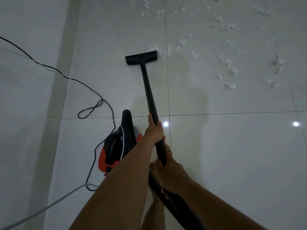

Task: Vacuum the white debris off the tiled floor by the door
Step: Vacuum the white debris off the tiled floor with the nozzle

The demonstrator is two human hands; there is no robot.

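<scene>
Glossy pale tiled floor (216,146), dimly lit. The left hand (155,130) has its fingers (158,124) clenched round the black wand (149,90), the right hand (171,173) gripping lower to steer. One floor nozzle (141,57) touches the nearest white debris (226,61); dozens of scraps lie beyond. One red canister vacuum (114,146) sits left.

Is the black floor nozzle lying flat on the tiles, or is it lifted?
Flat, it seems: the nozzle sits level on the tiled floor, no gap visible, touching white debris.

Black wand (150,95), orange-and-black canister (114,150), seemingly pale grey tiles (232,155).
</scene>
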